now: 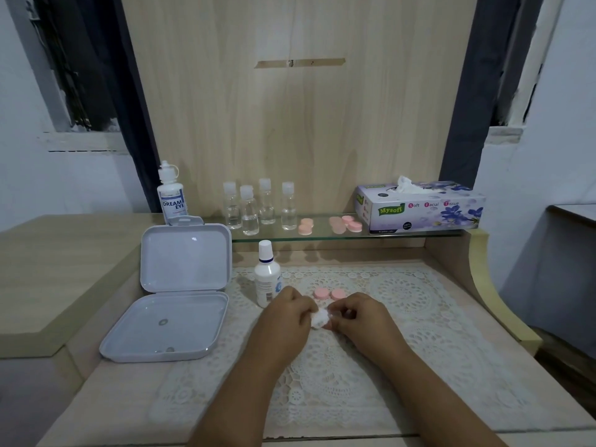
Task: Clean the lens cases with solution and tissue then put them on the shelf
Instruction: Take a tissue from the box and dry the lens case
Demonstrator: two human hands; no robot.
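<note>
Wooden desk with a lace mat, left hand and right hand both pinching a tissue wad mid-mat, pink lens case just behind them, solution bottle at the mat's back-left corner, more pink cases on the glass shelf beside the tissue box, open white box at the left edge.

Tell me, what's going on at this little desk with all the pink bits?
A person is wiping something small with a wad of white tissue, pinched between the left hand and right hand over a lace mat. Two pink lens case pieces lie just behind the hands, beside a white solution bottle. More pink pieces already sit on the glass shelf.
</note>
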